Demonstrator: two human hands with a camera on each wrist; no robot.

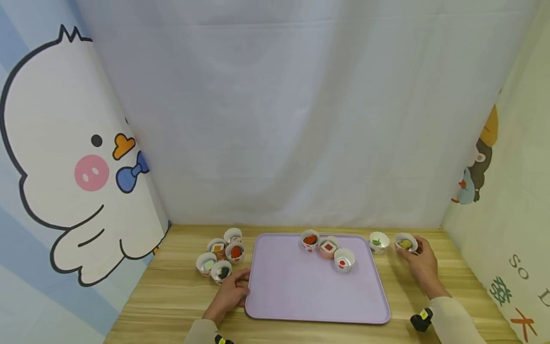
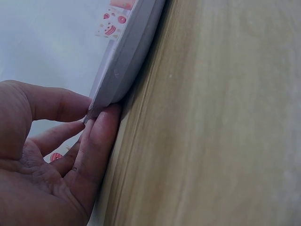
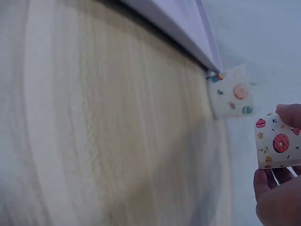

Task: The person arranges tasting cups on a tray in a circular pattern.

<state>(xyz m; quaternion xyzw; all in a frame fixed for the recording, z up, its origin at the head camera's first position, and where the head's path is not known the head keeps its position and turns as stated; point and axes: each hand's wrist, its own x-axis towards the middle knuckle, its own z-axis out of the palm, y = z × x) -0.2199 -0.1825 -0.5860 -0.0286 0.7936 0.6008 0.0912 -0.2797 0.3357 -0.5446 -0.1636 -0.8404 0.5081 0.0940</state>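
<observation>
At the left edge of the lavender tray (image 1: pixel 292 291), my left hand (image 1: pixel 229 292) pinches the rim between thumb and fingers, with the fingertips under the lip in the left wrist view. My right hand (image 1: pixel 423 267) grips a small paper cup (image 3: pixel 277 143) printed with doughnuts, right of the tray; a yellowish-green piece (image 1: pixel 405 244) lies in it. Close to its left stands another paper cup (image 1: pixel 379 247) with green bits inside, by the tray's right corner. Three cups sit along the tray's far side: one with a red-orange filling (image 1: pixel 310 242), a pinkish one (image 1: pixel 328 253) and one with a small red-and-white piece (image 1: pixel 344 265).
Left of the tray, several paper cups (image 1: pixel 206 268) stand clustered on the wooden table (image 1: pixel 172 296), right beside my left hand. A pale cloth (image 1: pixel 275 119) hangs behind the table, with printed cloths at left (image 1: pixel 51 134) and right (image 1: pixel 507 229).
</observation>
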